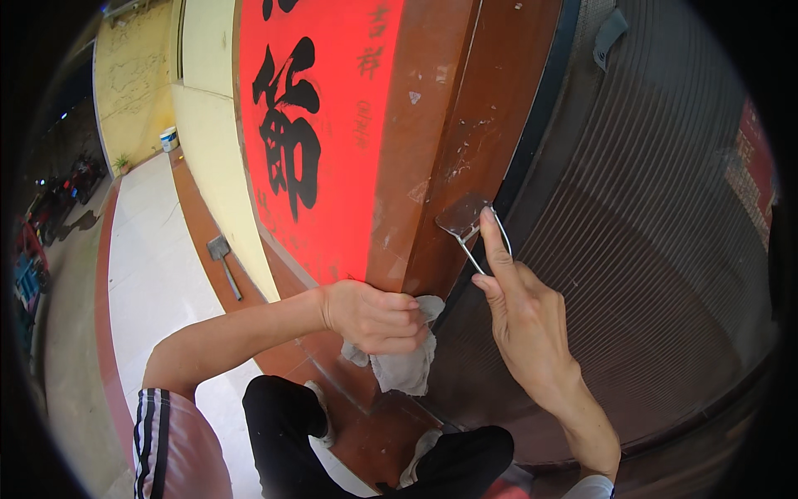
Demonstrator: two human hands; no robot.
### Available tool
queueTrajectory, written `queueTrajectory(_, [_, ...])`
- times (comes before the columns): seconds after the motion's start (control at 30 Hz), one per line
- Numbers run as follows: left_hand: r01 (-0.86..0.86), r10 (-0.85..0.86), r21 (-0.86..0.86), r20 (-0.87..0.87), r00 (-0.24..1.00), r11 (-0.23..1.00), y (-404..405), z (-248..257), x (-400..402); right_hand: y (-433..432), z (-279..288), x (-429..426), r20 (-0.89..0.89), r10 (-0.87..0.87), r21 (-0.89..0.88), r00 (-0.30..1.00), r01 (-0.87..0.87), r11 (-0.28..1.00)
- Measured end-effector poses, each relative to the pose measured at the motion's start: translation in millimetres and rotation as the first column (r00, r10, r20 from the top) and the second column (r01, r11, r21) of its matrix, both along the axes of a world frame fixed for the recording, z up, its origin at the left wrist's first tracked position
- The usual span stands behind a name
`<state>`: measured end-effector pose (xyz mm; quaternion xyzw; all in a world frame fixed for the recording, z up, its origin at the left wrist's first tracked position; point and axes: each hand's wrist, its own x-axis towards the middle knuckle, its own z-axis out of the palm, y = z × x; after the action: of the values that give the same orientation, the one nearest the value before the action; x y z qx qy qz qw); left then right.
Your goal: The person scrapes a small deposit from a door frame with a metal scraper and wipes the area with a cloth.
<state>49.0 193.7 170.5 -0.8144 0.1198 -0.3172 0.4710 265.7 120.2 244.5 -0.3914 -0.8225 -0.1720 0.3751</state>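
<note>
My right hand [530, 318] grips the wire handle of a metal scraper [464, 215], index finger stretched along it. The scraper's flat blade lies against the inner brown tiled face [480, 137] of a doorway pillar, which carries pale specks and residue patches. A crumpled grey-white cloth [405, 368] hangs from my closed left hand [377, 315], low at the pillar's corner. Just above that hand ends a red paper banner [343, 187] with large black brush writing, fixed to the pillar's front face.
A ribbed roller shutter [623, 249] stands right of the pillar, with a scrap of tape [610, 37] high on it. On the brown floor border at left lies a flat-bladed tool [224, 262]. Farther back are a white bucket [168, 138], a potted plant [122, 164] and parked motorbikes [75, 184].
</note>
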Motion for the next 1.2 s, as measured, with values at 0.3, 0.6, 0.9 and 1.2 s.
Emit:
queueTrajectory(0.3, [-0.008, 0.008, -0.012, -0.004, 1.000, 1.000, 0, -2, 2, 5, 1, 3, -0.096, 0.001, -0.075, 0.995, -0.008, 0.997])
queueTrajectory(0.6, [-0.008, 0.008, -0.024, -0.003, 1.000, 1.000, 1, -3, 2, 3, 2, 3, -0.075, -0.032, -0.074, 0.997, 0.027, 0.997])
queueTrajectory(0.9, [0.006, -0.007, -0.047, -0.022, 1.000, 0.999, 2, -3, 2, 12, 38, -11, -0.162, -0.019, 0.052, 0.987, 0.028, 0.998])
queueTrajectory(1.2, [0.020, -0.021, -0.060, -0.016, 1.000, 0.998, 4, -5, 4, 13, 43, -4, -0.148, -0.095, -0.028, 0.984, 0.092, 0.995])
